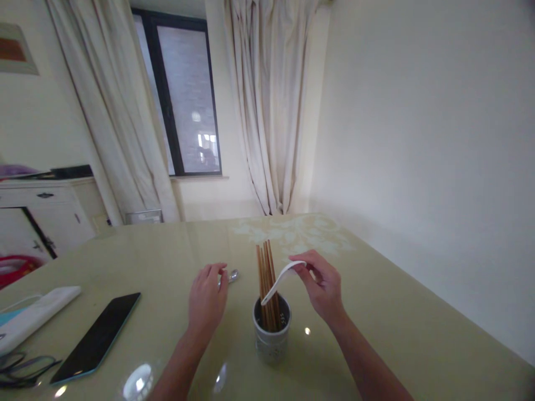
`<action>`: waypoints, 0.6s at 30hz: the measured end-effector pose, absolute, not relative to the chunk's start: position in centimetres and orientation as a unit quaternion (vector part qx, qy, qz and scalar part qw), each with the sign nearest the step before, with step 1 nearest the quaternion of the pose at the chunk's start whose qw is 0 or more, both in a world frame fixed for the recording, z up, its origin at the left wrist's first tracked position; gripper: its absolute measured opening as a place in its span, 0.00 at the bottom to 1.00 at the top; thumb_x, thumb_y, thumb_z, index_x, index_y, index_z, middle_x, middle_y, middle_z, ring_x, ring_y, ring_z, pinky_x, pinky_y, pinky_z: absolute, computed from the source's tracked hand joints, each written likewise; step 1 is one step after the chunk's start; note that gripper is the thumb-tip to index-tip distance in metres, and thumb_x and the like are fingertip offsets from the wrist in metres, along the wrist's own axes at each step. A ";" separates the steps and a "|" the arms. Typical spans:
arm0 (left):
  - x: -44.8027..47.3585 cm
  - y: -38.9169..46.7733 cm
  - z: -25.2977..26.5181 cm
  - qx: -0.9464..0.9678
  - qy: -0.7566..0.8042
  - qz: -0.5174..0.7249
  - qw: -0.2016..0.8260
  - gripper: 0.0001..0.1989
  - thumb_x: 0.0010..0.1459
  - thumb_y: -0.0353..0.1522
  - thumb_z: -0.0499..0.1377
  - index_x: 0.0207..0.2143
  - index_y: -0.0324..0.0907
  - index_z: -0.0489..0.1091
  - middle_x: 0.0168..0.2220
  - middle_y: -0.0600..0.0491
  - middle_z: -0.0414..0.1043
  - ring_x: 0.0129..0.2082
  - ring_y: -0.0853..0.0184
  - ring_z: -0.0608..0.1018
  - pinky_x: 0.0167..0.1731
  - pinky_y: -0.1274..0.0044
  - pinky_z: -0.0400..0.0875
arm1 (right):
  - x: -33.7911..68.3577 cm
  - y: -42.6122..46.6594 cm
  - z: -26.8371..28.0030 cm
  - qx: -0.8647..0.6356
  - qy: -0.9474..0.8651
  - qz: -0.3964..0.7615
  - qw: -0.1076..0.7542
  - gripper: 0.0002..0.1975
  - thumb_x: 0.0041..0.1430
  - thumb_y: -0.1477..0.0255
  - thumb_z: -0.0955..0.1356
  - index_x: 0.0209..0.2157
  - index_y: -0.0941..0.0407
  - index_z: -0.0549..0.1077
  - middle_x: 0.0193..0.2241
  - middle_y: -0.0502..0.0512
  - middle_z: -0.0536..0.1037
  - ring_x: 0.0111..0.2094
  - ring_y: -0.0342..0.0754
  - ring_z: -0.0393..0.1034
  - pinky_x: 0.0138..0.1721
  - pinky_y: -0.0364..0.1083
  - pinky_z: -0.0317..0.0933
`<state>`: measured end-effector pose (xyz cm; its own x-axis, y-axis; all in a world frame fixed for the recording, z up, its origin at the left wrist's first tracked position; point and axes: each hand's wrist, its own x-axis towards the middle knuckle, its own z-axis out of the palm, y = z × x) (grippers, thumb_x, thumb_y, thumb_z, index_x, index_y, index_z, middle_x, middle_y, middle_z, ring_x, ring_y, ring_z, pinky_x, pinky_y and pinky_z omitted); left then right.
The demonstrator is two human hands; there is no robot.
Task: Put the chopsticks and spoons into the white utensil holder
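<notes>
A slim white spoon (278, 282) is pinched between the thumb and fingers of my right hand (321, 281). It slants down to the left, its lower end over the mouth of a grey holder (271, 346). Several brown wooden chopsticks (267, 278) stand upright in this round holder, and the spoon crosses in front of them. To the holder's left, my left hand (208, 295) is low over the table with its fingers loosely apart. A small metal spoon (234, 274) lies just beyond its thumb, partly hidden by the hand.
A black-screened phone or tablet (100, 337) lies on the glossy table (376, 312) at left. Beside it are a white power strip (39, 317) and dark cables or glasses (25, 370). A wall (438, 167) borders the table's right edge.
</notes>
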<state>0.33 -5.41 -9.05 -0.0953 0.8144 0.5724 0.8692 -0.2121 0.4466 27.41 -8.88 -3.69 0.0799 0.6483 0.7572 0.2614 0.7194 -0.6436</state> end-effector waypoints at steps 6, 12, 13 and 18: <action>-2.1 -3.9 -11.8 -0.665 -0.717 -0.209 0.000 0.19 0.70 0.40 0.50 0.46 0.39 0.76 0.44 0.42 0.80 0.46 0.53 0.80 0.48 0.66 0.70 | 27.5 -8.8 -3.7 -0.345 -0.723 0.199 0.564 0.10 0.65 0.61 0.73 0.35 0.52 0.83 0.26 0.52 0.76 0.26 0.46 0.65 0.27 0.45 0.59; -2.4 -3.6 -12.7 -0.668 -0.720 -0.185 -0.034 0.16 0.70 0.40 0.52 0.42 0.39 0.75 0.44 0.43 0.80 0.46 0.54 0.80 0.47 0.69 0.69 | 27.1 -8.7 -4.4 -0.328 -0.765 0.247 0.496 0.09 0.65 0.62 0.74 0.37 0.53 0.84 0.29 0.53 0.81 0.27 0.46 0.68 0.29 0.45 0.60; -2.4 -3.5 -12.8 -0.667 -0.719 -0.189 -0.039 0.16 0.70 0.39 0.52 0.42 0.39 0.75 0.44 0.43 0.80 0.46 0.55 0.80 0.47 0.70 0.69 | 27.0 -8.7 -4.5 -0.327 -0.768 0.250 0.491 0.09 0.64 0.62 0.75 0.37 0.53 0.84 0.29 0.53 0.81 0.27 0.45 0.68 0.29 0.45 0.60; -2.5 -3.3 -12.9 -0.673 -0.711 -0.200 -0.044 0.14 0.70 0.37 0.52 0.41 0.40 0.75 0.44 0.43 0.80 0.45 0.57 0.81 0.46 0.71 0.69 | 27.0 -8.5 -4.8 -0.325 -0.777 0.255 0.475 0.09 0.63 0.62 0.75 0.33 0.53 0.83 0.27 0.52 0.80 0.26 0.44 0.64 0.28 0.44 0.58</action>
<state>-2.49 -3.27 -12.90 -0.0914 0.9743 0.2060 0.9387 0.0153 0.3443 26.95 -8.55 -4.78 -0.3369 0.7473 0.5728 0.2630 0.6588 -0.7048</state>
